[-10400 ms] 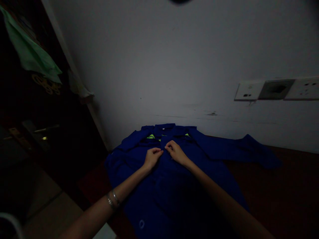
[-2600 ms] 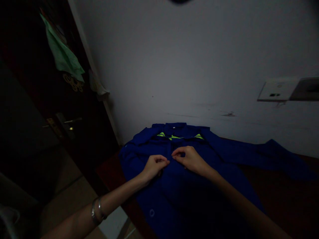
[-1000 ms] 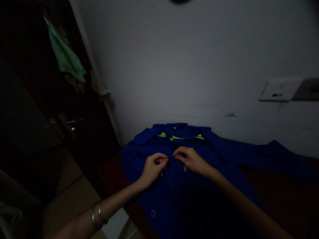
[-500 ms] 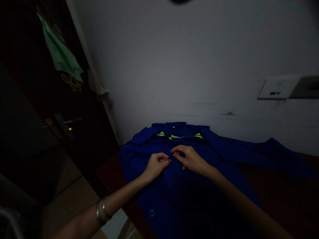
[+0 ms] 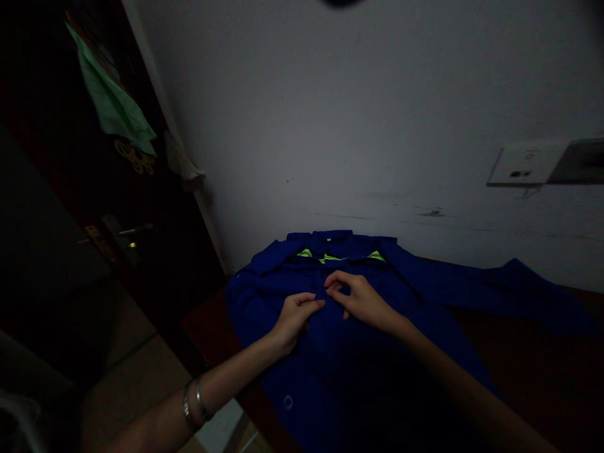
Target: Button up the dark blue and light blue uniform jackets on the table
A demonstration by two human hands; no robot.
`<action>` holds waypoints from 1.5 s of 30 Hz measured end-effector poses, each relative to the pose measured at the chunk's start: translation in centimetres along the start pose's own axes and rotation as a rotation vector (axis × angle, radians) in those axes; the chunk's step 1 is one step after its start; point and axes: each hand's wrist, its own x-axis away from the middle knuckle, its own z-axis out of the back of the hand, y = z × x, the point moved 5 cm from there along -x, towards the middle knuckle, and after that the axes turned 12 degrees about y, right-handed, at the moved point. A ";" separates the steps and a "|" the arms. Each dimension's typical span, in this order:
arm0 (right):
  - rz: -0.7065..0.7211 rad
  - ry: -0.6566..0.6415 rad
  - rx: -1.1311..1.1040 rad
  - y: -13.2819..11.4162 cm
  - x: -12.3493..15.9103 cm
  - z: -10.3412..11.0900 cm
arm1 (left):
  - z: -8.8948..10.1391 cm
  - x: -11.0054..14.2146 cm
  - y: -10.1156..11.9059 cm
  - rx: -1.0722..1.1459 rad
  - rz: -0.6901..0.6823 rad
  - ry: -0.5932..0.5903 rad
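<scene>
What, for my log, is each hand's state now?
Left hand: half-closed at the garment; can't tell if holding it.
Right hand: half-closed there too; holding can't be told.

No text is legible. The white label [image 5: 329, 240] at the far edge of the blue garment [image 5: 330, 336] is too small to read. A pale ring mark [image 5: 288, 402] stands near left on the garment. The wall plate [image 5: 538, 170], right, bears a small round mark [image 5: 529, 156].

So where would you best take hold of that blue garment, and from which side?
I'd probably pinch the blue garment at its middle, below the collar, from above on the near side. It lies spread out there, beside the left hand and right hand, while the collar lies toward the wall.
</scene>
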 end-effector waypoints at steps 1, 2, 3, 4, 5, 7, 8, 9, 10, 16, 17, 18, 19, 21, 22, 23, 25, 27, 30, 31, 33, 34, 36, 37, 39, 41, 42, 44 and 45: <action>-0.006 -0.002 -0.014 0.0 0.0 0.0 | -0.1 0.0 -0.1 0.003 -0.003 0.008; -0.007 -0.007 -0.025 0.1 0.0 -0.1 | -0.1 -0.1 -0.2 0.009 -0.005 0.019; -0.003 -0.013 -0.034 0.1 0.0 -0.1 | -0.2 -0.1 -0.3 0.015 -0.006 0.028; 0.001 -0.017 -0.040 0.0 0.0 -0.1 | -0.2 -0.2 -0.3 0.021 -0.006 0.031; 0.003 -0.020 -0.041 0.1 0.0 -0.1 | -0.3 -0.2 -0.3 0.028 -0.005 0.026; 0.000 -0.016 -0.036 0.1 0.0 -0.1 | -0.4 -0.2 -0.3 0.038 0.000 0.002; -0.003 -0.010 -0.034 0.2 0.0 -0.1 | -0.4 -0.2 -0.3 0.039 0.001 -0.011; -0.003 -0.001 -0.035 0.3 -0.1 -0.1 | -0.4 -0.1 -0.2 0.039 0.002 -0.021; -0.004 0.008 -0.037 0.4 -0.1 -0.2 | -0.4 -0.1 -0.2 0.038 0.000 -0.026; 0.003 0.029 0.007 0.7 0.0 -0.7 | -0.3 0.3 -0.1 0.068 -0.047 0.001; 0.018 0.025 0.027 0.6 0.0 -0.7 | -0.3 0.4 -0.1 0.064 -0.053 0.004; 0.040 0.020 0.050 0.4 0.1 -0.7 | -0.3 0.5 -0.1 0.055 -0.059 0.006; 0.070 0.019 0.077 0.2 0.2 -0.7 | -0.4 0.5 0.0 0.044 -0.064 0.006; 0.162 0.021 0.141 -0.4 0.3 -0.6 | -0.4 0.7 0.2 0.015 -0.075 0.007; 0.217 0.026 0.174 -0.7 0.4 -0.6 | -0.4 0.8 0.3 -0.001 -0.082 0.013; 0.271 0.031 0.205 -1.0 0.5 -0.6 | -0.4 0.8 0.5 -0.020 -0.094 0.022; 0.351 0.033 0.254 -1.5 0.6 -0.6 | -0.2 0.8 0.8 -0.067 -0.126 0.040; 0.381 0.027 0.278 -1.7 0.6 -0.6 | -0.1 0.8 1.2 -0.138 -0.173 0.055; 0.391 0.008 0.291 -1.6 0.6 -0.7 | 0.1 0.7 1.9 -0.262 -0.311 0.085; 0.390 -0.001 0.290 -1.6 0.6 -0.7 | 0.1 0.8 2.2 -0.303 -0.370 0.098; 0.389 -0.021 0.279 -1.6 0.6 -0.8 | 0.2 1.1 2.8 -0.371 -0.484 0.119; 0.388 -0.033 0.268 -1.6 0.6 -0.8 | 0.1 1.3 3.0 -0.401 -0.536 0.125; 0.376 -0.070 0.241 -1.6 0.7 -0.9 | 0.0 1.7 3.6 -0.453 -0.624 0.128; 0.358 -0.095 0.224 -1.6 0.7 -1.0 | 0.0 1.9 3.8 -0.476 -0.661 0.127; 0.293 -0.139 0.179 -1.2 0.7 -1.0 | -0.1 2.3 4.3 -0.522 -0.715 0.125; 0.211 -0.157 0.122 -0.7 0.6 -0.9 | -0.3 2.5 4.6 -0.565 -0.764 0.109; 0.173 -0.153 0.093 -0.4 0.5 -0.8 | -0.5 2.6 4.7 -0.583 -0.790 0.094; 0.106 -0.136 0.041 0.2 0.2 -0.5 | -0.8 2.9 5.0 -0.609 -0.835 0.062; 0.069 -0.123 0.019 0.5 0.1 -0.3 | -0.9 3.0 5.1 -0.615 -0.849 0.044</action>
